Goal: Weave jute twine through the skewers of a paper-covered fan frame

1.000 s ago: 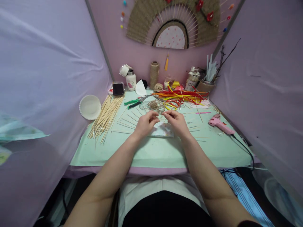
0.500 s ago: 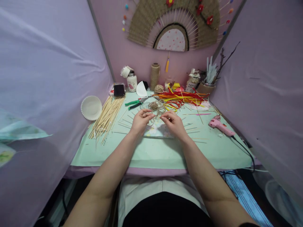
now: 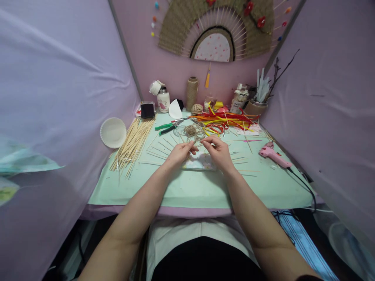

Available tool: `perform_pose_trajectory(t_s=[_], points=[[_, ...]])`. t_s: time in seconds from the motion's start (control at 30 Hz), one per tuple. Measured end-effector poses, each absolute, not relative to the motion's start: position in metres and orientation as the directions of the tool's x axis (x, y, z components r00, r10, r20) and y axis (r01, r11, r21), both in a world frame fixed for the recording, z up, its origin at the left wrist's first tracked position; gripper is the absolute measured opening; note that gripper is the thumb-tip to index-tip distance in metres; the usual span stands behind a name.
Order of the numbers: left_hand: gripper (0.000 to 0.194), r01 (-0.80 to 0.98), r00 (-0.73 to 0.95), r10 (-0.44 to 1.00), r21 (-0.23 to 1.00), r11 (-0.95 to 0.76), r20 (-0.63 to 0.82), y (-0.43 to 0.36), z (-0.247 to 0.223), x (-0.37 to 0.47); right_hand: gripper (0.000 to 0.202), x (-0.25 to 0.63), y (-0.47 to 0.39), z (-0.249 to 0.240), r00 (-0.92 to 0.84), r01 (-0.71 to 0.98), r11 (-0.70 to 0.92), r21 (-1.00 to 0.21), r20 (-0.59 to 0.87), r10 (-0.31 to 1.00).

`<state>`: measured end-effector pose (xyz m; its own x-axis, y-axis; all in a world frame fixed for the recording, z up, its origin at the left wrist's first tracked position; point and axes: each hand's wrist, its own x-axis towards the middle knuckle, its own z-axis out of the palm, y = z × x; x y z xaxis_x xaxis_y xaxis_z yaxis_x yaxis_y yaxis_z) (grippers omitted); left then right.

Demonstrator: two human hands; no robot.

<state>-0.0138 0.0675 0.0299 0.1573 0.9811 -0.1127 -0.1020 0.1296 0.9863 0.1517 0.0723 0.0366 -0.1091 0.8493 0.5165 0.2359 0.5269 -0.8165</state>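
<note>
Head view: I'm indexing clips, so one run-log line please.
left hand, right hand: by floral panel, near jute twine, grip unclear | pink hot glue gun: on table, right

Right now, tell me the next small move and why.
I would probably draw a strand of the loose twine snug against the thin sticks: the left hand and right hand are close together just in front of it, with sticks fanning out on both sides. What the fingertips hold is too small to tell.
</note>
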Motion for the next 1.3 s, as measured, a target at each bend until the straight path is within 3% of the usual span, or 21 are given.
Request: perform_pose_trajectory(t_s=[0.2, 0.43, 0.53, 0.67, 0.77, 0.9, 1.0, 1.13, 1.23, 1.3], points=[[0.040, -0.218, 0.241, 0.961, 0.958, 0.188, -0.134, 0.066, 0.035, -0.018, 0.016, 0.151, 0.071, 0.038, -0.142, 0.199, 0.558, -0.805, 0.540, 0.830], [0.034, -0.295, 0.080, 0.988, 0.943, 0.153, -0.135, 0.065, 0.040, -0.015, 0.017, 0.149, 0.069, 0.036, -0.232, 0.179, 0.587, -0.789, 0.546, 0.805], [0.034, -0.385, 0.071, 0.991, 0.914, 0.131, -0.112, 0.065, 0.041, -0.016, 0.019, 0.149, 0.071, 0.034, -0.207, 0.185, 0.516, -0.836, 0.480, 0.852], [0.038, -0.448, 0.192, 0.979, 0.881, 0.154, -0.074, 0.065, 0.043, -0.021, 0.024, 0.150, 0.077, 0.029, -0.108, 0.123, 0.292, -0.949, 0.280, 0.954], [0.040, -0.366, 0.325, 0.944, 0.913, 0.180, -0.055, 0.062, 0.042, -0.023, 0.027, 0.151, 0.081, 0.026, -0.059, 0.024, 0.133, -0.991, 0.132, 0.990], [0.038, -0.020, 0.445, 0.895, 0.998, 0.055, -0.040, 0.058, 0.039, -0.021, 0.027, 0.152, 0.083, 0.026, -0.035, -0.026, 0.123, -0.992, 0.124, 0.992], [0.029, 0.100, 0.381, 0.924, 0.992, -0.077, 0.034, 0.058, 0.037, -0.015, 0.028, 0.153, 0.083, 0.026, -0.008, -0.026, 0.188, -0.982, 0.188, 0.982], [0.023, 0.025, 0.212, 0.959, 0.980, -0.198, 0.189, 0.061, 0.033, -0.010, 0.028, 0.152, 0.082, 0.027, 0.023, 0.000, 0.274, -0.962, 0.274, 0.961], [0.023, 0.046, 0.134, 0.976, 0.982, -0.181, 0.174, 0.064, 0.029, -0.010, 0.026, 0.152, 0.079, 0.029, 0.022, 0.011, 0.318, -0.948, 0.318, 0.948], [0.014, 0.114, 0.100, 0.982, 0.978, -0.173, 0.162, 0.065, 0.028, -0.011, 0.023, 0.153, 0.077, 0.032, -0.001, 0.025, 0.379, -0.925, 0.379, 0.925]])
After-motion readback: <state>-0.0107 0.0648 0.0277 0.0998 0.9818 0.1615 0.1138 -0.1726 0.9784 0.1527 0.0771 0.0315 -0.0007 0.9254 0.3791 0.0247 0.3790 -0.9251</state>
